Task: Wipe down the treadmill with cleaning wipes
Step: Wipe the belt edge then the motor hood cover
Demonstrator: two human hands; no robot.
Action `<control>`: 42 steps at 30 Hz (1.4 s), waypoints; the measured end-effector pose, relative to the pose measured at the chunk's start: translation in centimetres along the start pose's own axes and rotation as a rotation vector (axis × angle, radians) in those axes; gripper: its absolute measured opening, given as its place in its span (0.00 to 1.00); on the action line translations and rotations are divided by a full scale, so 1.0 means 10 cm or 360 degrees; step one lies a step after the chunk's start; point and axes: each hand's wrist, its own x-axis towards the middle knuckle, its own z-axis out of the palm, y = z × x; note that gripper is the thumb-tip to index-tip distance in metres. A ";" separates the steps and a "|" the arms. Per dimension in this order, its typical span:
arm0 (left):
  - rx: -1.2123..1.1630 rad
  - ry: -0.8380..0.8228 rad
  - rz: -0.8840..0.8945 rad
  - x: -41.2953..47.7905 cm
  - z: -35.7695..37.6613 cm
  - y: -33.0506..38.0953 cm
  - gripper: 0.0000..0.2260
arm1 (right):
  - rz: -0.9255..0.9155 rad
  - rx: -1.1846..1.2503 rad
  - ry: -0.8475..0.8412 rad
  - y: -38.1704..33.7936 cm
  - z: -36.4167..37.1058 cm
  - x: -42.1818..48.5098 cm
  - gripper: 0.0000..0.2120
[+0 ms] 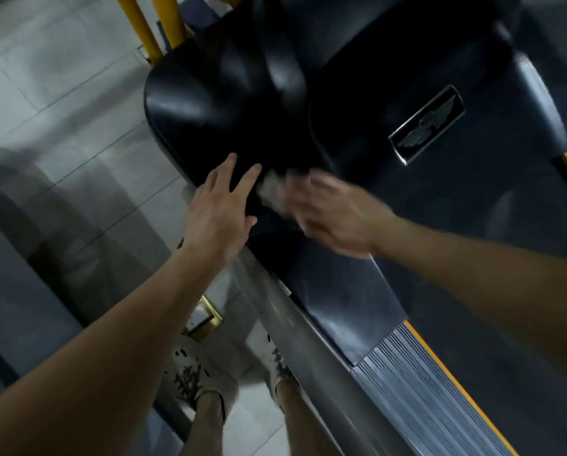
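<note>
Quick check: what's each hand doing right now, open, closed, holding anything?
Left hand: open and spread, over the black motor cover.
Right hand: on the wipe, too blurred to tell grip from flat press.

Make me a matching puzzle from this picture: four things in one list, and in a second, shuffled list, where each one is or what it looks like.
Things:
1. left hand
2. wipe
3. winged badge
4. posts

Descriptions:
A. yellow, at the top left of the view
B. pale and bunched, at the fingertips of the blurred right hand
C. fingers straight and spread, resting on the edge of the black cover
D. silver-rimmed, set into the dark housing on the right

Pairs: 1-C, 2-B, 3-D, 4-A
</note>
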 end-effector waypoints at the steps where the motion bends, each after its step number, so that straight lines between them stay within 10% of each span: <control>1: -0.0002 -0.0030 -0.0005 0.00 0.06 0.04 0.42 | 0.0208 -0.0006 0.0087 0.12 -0.11 0.23 0.29; 3: 0.0001 -0.0072 -0.0053 -0.01 0.15 0.13 0.46 | 0.0443 0.0080 0.0163 0.09 -0.22 0.31 0.33; 10: 0.0098 -0.0139 -0.0076 -0.02 0.21 0.11 0.50 | -0.0378 0.0051 -0.0329 -0.73 0.40 -1.25 0.31; 16: 0.0104 -0.0116 -0.0110 -0.04 0.22 0.21 0.45 | 0.0348 0.0149 0.0113 -0.43 0.15 -0.21 0.34; 22: 0.0109 -0.0070 -0.0030 -0.19 0.26 0.43 0.36 | -0.0333 0.0254 -0.0317 -1.08 0.51 -1.67 0.30; 27: 0.0159 -0.0152 0.0138 -0.30 0.35 0.61 0.36 | 0.0496 0.0180 0.0005 -0.50 0.21 -0.95 0.31; 34: 0.0229 -0.0190 0.0076 -0.36 0.40 0.75 0.39 | 0.0095 0.0631 -0.0438 -1.27 0.45 -2.20 0.30; 39: 0.0216 -0.0192 0.0075 -0.37 0.43 0.76 0.40 | 0.0970 0.0488 -0.0139 -1.23 0.40 -1.96 0.35; 42: 0.0288 -0.0208 0.0104 -0.37 0.43 0.75 0.41 | 0.0422 0.0727 -0.0358 -1.89 0.54 -2.30 0.32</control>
